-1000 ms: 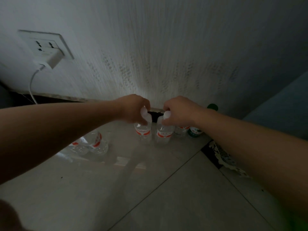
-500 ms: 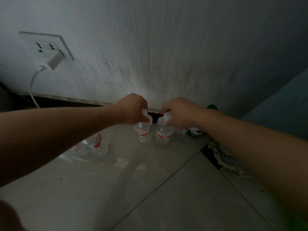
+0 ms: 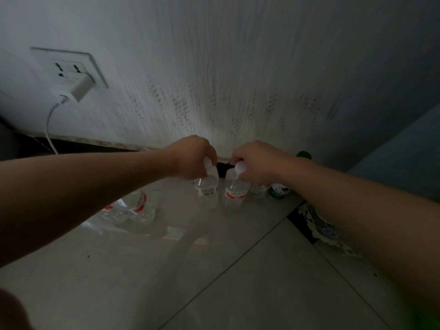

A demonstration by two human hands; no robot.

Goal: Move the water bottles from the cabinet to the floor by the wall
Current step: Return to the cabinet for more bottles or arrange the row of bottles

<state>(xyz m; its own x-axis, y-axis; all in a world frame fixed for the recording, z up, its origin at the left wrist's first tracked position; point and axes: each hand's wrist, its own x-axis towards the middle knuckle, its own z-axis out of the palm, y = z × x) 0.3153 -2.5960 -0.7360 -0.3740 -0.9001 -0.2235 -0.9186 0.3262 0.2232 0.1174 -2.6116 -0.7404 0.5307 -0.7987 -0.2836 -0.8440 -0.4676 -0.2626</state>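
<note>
Currently both bare arms reach forward to the foot of the white textured wall (image 3: 238, 67). Left hand (image 3: 192, 158) is clenched over the white cap and neck of a clear plastic water bottle with a red-and-white label (image 3: 206, 186). Right hand (image 3: 258, 163) grips the cap end of a second clear red-labelled bottle (image 3: 235, 189), just beside the first. Both bottles stand upright on the pale glossy tiled floor (image 3: 214, 270), bases down, close to the wall. Behind the right wrist: another clear bottle (image 3: 259, 189) and a green-labelled, green-capped bottle (image 3: 278, 190). Two more clear red-labelled bottles (image 3: 129, 209) stand at left, partly hidden by the left forearm. White wall socket (image 3: 71, 67) carries a white charger plug (image 3: 76, 89) with cable.
</note>
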